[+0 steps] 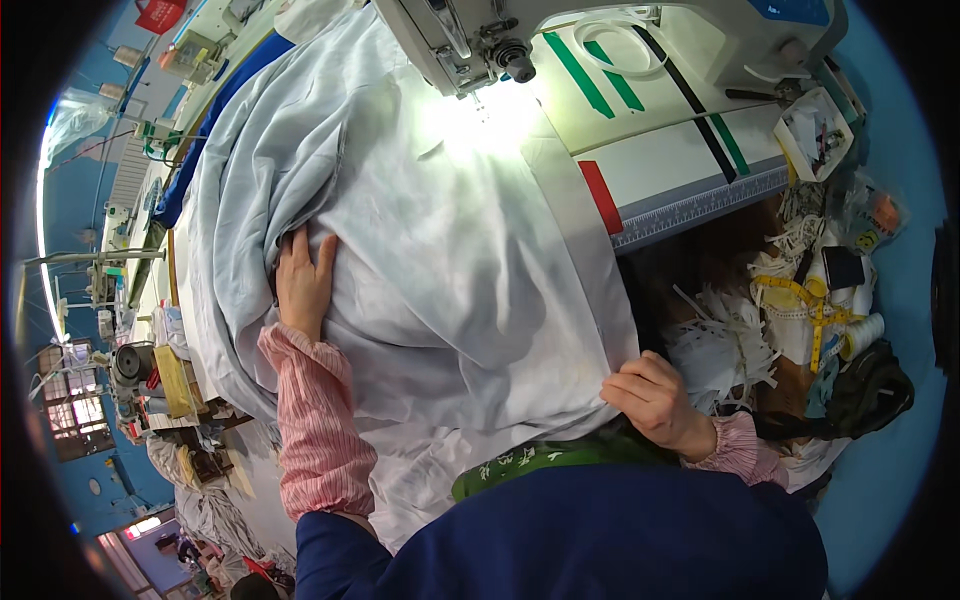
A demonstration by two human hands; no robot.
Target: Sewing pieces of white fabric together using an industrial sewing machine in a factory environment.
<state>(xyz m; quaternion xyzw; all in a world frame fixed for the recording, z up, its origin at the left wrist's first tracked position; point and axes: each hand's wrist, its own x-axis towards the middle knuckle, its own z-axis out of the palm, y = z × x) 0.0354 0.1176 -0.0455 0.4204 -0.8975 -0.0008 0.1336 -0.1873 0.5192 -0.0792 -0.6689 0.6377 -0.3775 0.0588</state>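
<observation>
A large piece of pale grey-white fabric point(450, 270) spreads over the sewing machine table and hangs down toward my lap. The head of the sewing machine point(440, 45) stands above its far part, where a bright lamp washes out the needle area. My left hand point(304, 280) lies on the cloth with fingers stretched out, the fingertips partly under a fold. At the fabric's right edge, my right hand point(655, 400) pinches the hemmed border between thumb and fingers.
Right of the cloth, a ruler strip point(700, 205) edges the table, with red tape point(600, 197) and green and black strips beside it. A small white box point(815, 135) holds bits. Thread spools point(862, 337), a yellow measuring tape point(818, 315) and scraps lie lower right.
</observation>
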